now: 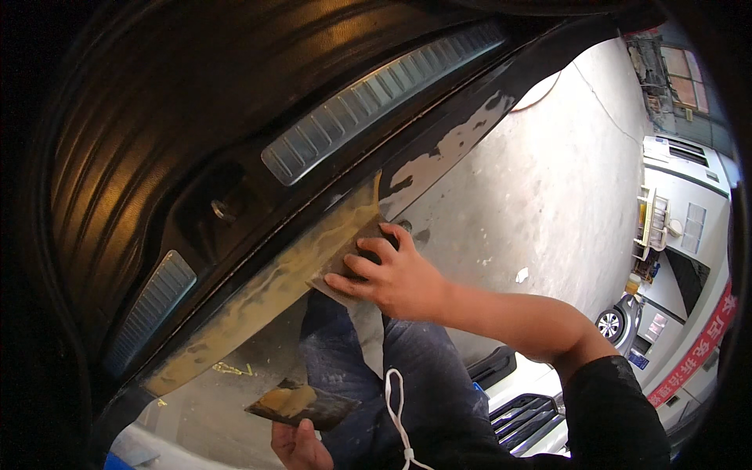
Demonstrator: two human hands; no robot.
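My right hand [399,278] presses a flat grey-brown spreader [335,288] against the outer edge of a car's rear bumper, its fingers bent over the piece. Yellowish filler [258,317] coats a long strip of the bumper, streaked and uneven, running from the lower left up to the spreader. Lower down, my left hand [299,446] pinches a dark flat plate [333,409] between thumb and fingers. A smear of yellow filler [283,399] lies on that plate. Beyond my right hand, the bumper shows patchy grey and black areas [446,145].
Above the bumper lies the open trunk with a dark ribbed liner [157,117], a ribbed metal sill plate [376,98] and a metal latch loop [222,210]. My legs [337,345] stand below. A white vehicle [525,415] is behind me; a grey car [619,323] stands farther right.
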